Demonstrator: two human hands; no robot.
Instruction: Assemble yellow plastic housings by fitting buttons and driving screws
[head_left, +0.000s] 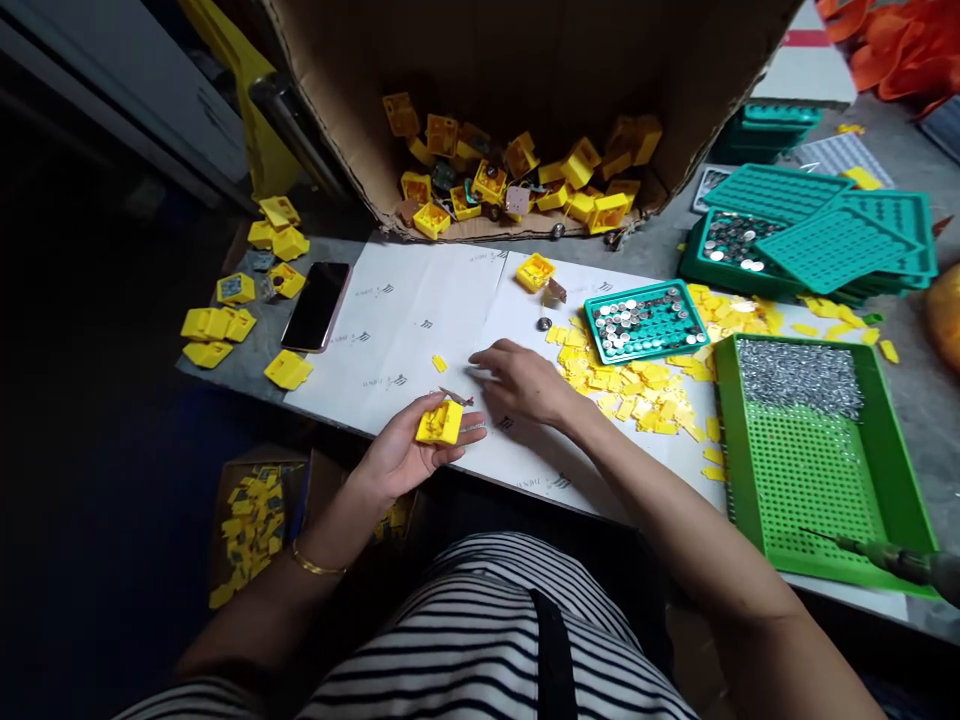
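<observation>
My left hand (409, 450) is palm up near the table's front edge, holding a small yellow plastic housing (439, 422) between thumb and fingers. The housing's hollow side faces up. A thin brownish piece (456, 397), perhaps a circuit board, sticks out beside it. My right hand (517, 382) hovers just to the right over the white board, fingers stretched and slightly apart, with nothing visible in them. A small yellow plastic piece (439, 363) lies beyond the left hand, left of the right fingertips. Another yellow housing (535, 271) lies farther back with a wired board and a round metal part.
A cardboard box (330, 110) on its side holds several yellow housings. A teal tray (646, 320) of button cells sits among loose yellow pieces (645, 395). At right, a green basket (817, 480) contains screws, with a screwdriver (885, 555) over it. A phone (318, 306) lies left.
</observation>
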